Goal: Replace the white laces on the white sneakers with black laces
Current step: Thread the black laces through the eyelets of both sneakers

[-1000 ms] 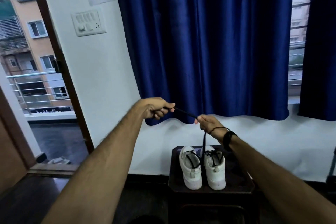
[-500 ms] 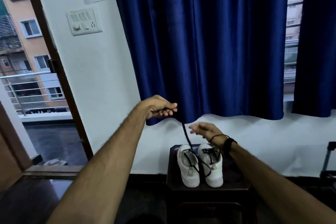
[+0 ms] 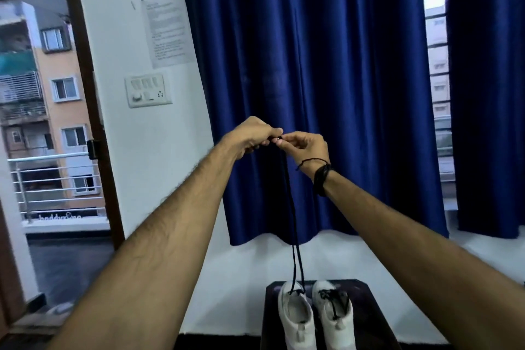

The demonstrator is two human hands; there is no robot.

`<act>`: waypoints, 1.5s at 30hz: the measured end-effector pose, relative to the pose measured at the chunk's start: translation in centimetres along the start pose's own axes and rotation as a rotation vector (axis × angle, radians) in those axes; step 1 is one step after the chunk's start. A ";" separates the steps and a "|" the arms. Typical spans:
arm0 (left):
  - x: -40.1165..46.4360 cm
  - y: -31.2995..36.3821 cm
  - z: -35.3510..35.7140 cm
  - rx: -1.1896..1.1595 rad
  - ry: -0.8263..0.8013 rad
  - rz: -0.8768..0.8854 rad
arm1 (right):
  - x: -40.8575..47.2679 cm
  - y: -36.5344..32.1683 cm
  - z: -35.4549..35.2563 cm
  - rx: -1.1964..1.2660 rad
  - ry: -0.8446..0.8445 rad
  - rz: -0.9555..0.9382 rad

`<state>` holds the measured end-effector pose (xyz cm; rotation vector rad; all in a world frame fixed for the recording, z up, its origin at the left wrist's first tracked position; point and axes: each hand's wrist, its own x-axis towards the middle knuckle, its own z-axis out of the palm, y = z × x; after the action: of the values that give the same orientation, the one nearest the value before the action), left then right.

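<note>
Left hand (image 3: pixel 250 138): fingers curled, pinching the black lace (image 3: pixel 294 236) ends high above the left sneaker (image 3: pixel 295 318).
Right hand (image 3: pixel 305 146): pinches the same ends, touching the left hand; probably evening the lengths.
Lace: two strands run taut down into the left sneaker's top eyelets.
Right sneaker (image 3: pixel 336 318): just beside the left sneaker on the dark bench (image 3: pixel 369 318), black lace already in.

Both forearms are bare and hairy with no sleeves in view, the left hand (image 3: pixel 250 136) wears nothing, and the wrist below the right hand (image 3: pixel 305 148) carries a thin black thread bracelet (image 3: pixel 311 161) and, just nearer, a broader black band (image 3: pixel 321 179).
</note>
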<state>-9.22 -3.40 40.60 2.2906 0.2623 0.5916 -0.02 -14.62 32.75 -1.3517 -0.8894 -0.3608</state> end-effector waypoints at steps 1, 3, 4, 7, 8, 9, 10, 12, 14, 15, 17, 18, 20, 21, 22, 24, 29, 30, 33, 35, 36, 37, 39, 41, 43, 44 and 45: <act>0.1 0.4 -0.3 -0.002 0.021 0.015 | 0.6 -0.5 -0.1 -0.007 0.021 -0.011; 0.5 0.9 -1.0 -0.025 0.090 0.042 | 1.6 -1.6 -0.5 0.008 0.074 -0.004; 0.8 1.0 -1.3 -0.035 0.139 0.055 | 2.1 -2.1 -0.7 0.015 0.094 0.004; 1.6 1.1 -1.8 -0.055 0.296 0.083 | 3.7 -3.3 -1.2 -0.009 0.108 0.000; 1.8 1.1 -1.9 -0.083 0.329 0.091 | 4.1 -3.7 -1.4 -0.016 0.101 -0.002; 1.9 1.0 -1.8 -0.127 0.343 0.103 | 4.5 -4.0 -1.6 -0.020 0.089 -0.002; 2.0 0.9 -1.7 -0.184 0.339 0.118 | 4.8 -4.4 -1.7 -0.022 0.074 0.002; 2.1 0.7 -1.3 -0.317 0.316 0.141 | 5.2 -5.1 -1.9 -0.016 0.046 0.010; 2.0 0.4 -0.8 -0.440 0.300 0.155 | 5.5 -5.6 -1.9 0.001 0.034 0.014; 2.0 0.4 -0.6 -0.480 0.297 0.163 | 5.7 -5.7 -1.9 0.014 0.035 0.019; 2.1 0.4 -0.2 -0.517 0.282 0.185 | 5.9 -5.8 -2.0 0.033 0.043 0.028; 2.2 0.5 0.0 -0.520 0.272 0.194 | 6.0 -5.7 -2.0 0.044 0.052 0.035; 2.3 0.6 0.3 -0.532 0.259 0.211 | 6.0 -5.6 -2.2 0.076 0.076 0.048; 2.5 0.5 0.4 -0.550 0.252 0.224 | 5.9 -5.6 -2.3 0.093 0.087 0.052; 2.6 0.5 0.4 -0.568 0.244 0.243 | 5.9 -5.6 -2.4 0.105 0.095 0.055; 2.6 0.4 0.6 -0.588 0.237 0.273 | 5.9 -5.5 -2.7 0.113 0.100 0.059; 2.1 1.0 1.4 -0.674 0.329 0.297 | 5.6 -5.6 -2.7 0.138 0.107 0.054; 2.0 1.1 1.6 -0.690 0.345 0.302 | 5.5 -5.7 -2.6 0.139 0.104 0.046; 1.7 1.5 2.0 -0.726 0.371 0.311 | 5.5 -5.9 -2.8 0.134 0.098 0.036; 1.5 1.6 2.3 -0.721 0.380 0.308 | 5.3 -5.9 -3.0 0.113 0.105 0.033; 1.3 1.5 2.4 -0.706 0.384 0.301 | 5.1 -5.7 -3.1 0.093 0.110 0.026; 1.1 1.3 2.6 -0.683 0.388 0.287 | 5.0 -5.4 -3.3 0.073 0.108 0.019; 0.9 0.9 3.0 -0.663 0.389 0.276 | 4.7 -5.0 -3.7 0.071 0.063 0.006; 0.3 0.7 3.2 -0.645 0.386 0.272 | 4.2 -4.7 -3.9 0.123 0.025 0.007; -0.5 0.2 3.6 -0.622 0.389 0.241 | 3.5 -4.4 -3.9 0.205 0.014 0.046; -0.7 -0.3 3.6 -0.636 0.385 0.213 | 3.1 -4.3 -4.0 0.209 0.008 0.073; -0.9 -0.9 3.7 -0.627 0.391 0.169 | 2.5 -4.2 -4.3 0.163 0.001 0.106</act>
<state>-8.26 -5.37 37.41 1.5913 0.0501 1.0446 0.15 -18.91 37.59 -1.2419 -0.8242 -0.2024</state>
